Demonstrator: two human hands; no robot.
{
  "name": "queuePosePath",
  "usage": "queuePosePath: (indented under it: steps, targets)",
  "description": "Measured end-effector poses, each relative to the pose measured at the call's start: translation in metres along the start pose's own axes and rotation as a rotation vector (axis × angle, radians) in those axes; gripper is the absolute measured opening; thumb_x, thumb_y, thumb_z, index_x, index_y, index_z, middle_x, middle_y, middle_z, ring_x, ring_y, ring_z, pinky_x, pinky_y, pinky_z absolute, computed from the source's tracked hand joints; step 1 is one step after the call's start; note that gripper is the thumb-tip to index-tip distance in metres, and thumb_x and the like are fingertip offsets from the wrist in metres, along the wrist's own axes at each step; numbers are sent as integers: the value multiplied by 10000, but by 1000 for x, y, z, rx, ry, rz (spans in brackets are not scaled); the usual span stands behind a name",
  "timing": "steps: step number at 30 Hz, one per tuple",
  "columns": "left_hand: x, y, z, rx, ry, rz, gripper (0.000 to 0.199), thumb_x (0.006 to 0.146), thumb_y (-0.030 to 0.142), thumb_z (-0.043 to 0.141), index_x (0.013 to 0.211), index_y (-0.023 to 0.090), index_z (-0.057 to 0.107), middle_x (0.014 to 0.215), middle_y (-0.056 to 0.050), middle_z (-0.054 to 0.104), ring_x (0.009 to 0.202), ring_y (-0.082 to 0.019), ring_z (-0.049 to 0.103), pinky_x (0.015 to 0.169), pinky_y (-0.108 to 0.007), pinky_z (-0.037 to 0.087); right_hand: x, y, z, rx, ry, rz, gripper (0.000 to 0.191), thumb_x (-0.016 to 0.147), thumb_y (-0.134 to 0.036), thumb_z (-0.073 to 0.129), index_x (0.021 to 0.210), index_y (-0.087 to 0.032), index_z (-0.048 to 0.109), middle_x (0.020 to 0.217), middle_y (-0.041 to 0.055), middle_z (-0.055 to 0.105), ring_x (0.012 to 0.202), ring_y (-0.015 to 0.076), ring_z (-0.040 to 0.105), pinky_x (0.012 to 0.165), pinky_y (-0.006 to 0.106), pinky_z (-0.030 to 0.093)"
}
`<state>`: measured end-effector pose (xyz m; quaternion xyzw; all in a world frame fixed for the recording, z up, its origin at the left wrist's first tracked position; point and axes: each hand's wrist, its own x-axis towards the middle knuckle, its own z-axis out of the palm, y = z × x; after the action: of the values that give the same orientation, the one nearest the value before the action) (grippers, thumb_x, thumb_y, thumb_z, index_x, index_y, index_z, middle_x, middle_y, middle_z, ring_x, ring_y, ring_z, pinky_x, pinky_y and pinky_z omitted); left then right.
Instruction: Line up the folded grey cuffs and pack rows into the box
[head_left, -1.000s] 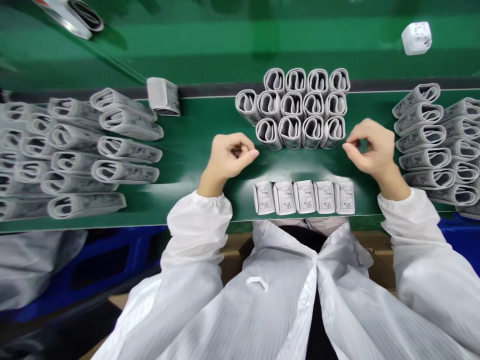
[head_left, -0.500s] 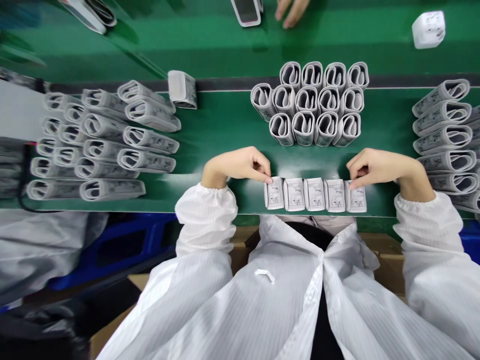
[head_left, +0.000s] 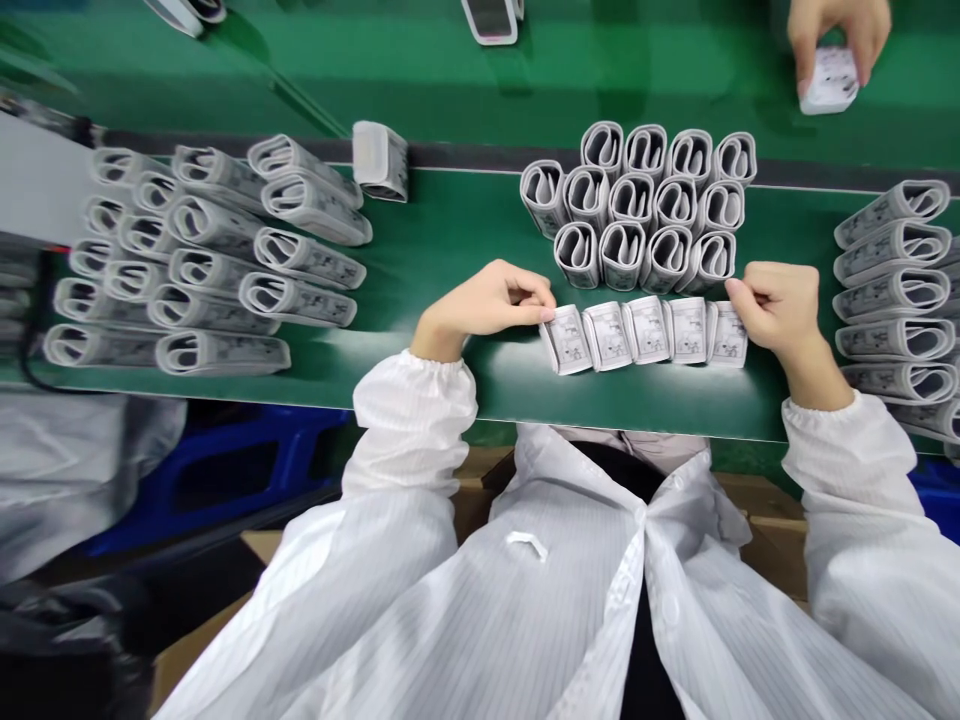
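Across the green table [head_left: 420,380], both hands [head_left: 495,300] apparently touch five folded packets [head_left: 649,330].

On the flat green bench [head_left: 442,235], five white rectangular printed packets [head_left: 649,329] lay in a near row, coiled grey printed bundles [head_left: 631,200] beyond, similar bundles [head_left: 304,257] left and right.

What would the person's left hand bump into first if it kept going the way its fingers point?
The left hand would likely meet the leftmost printed packet in the row of five; its fingertips look right at that edge, though contact is unclear.
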<state>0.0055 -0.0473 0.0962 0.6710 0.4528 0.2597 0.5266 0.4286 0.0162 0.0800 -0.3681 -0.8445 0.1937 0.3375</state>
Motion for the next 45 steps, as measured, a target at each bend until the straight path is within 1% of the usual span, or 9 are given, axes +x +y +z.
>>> queuePosePath:
  steps: [3,5,9,11,18,23,27,35,45]
  targets:
    - [0,-1,0,-33,-20,35,471,823,619,1003,788,170,867,663,-16,654,601,-86,496,574,-240,400,-3,5,0,-10,43,-111,600,1121,-403,631,636,-257,311,559,-17,296,535,156,280,620,430,207]
    - [0,-3,1,-47,-12,49,433,821,583,1005,786,173,872,664,-17,656,601,-86,499,573,-244,395,-4,6,-1,-17,36,-145,608,1150,-416,595,640,-258,306,559,-13,308,527,159,283,609,434,203]
    - [5,-8,6,-76,45,67,401,820,552,993,771,175,865,691,-33,706,617,-97,535,576,-255,393,-3,5,-4,-61,-22,-78,701,1184,-603,504,616,-262,274,542,5,303,531,170,294,602,443,206]
    - [7,-10,9,-100,78,74,401,813,550,992,766,175,859,673,-28,699,607,-98,525,572,-261,387,-3,4,-4,-79,-29,-72,724,1180,-652,481,605,-267,272,533,11,305,535,170,293,599,446,206]
    - [10,-11,14,-171,118,85,433,796,573,1012,742,175,850,665,-32,712,580,-97,541,559,-268,398,-4,-2,-6,-75,-129,29,697,1157,-618,478,596,-258,273,545,48,330,557,203,313,635,474,233]
    - [10,-9,14,-179,109,93,550,771,687,1025,708,174,836,616,-29,676,572,-109,572,548,-267,426,-5,1,-4,-62,-126,29,685,1152,-583,496,598,-254,263,546,54,343,560,213,337,642,475,227]
    - [10,-9,14,-182,108,100,595,759,740,1016,701,175,838,619,-39,691,573,-112,585,541,-265,424,-4,-1,-4,-83,-126,37,713,1159,-644,453,594,-258,254,543,58,341,556,215,333,635,479,217]
    - [10,-4,14,-146,100,65,581,761,734,1007,695,187,824,646,-44,717,586,-123,600,552,-282,442,2,-17,-9,-113,-195,147,769,1111,-760,462,577,-247,254,524,86,357,600,227,339,647,505,243]
    - [10,-10,13,-166,95,50,536,782,684,1012,731,184,826,667,-41,730,617,-121,611,584,-285,447,0,-14,-10,-140,-228,162,747,1118,-725,462,574,-258,251,540,96,362,631,243,367,673,512,260]
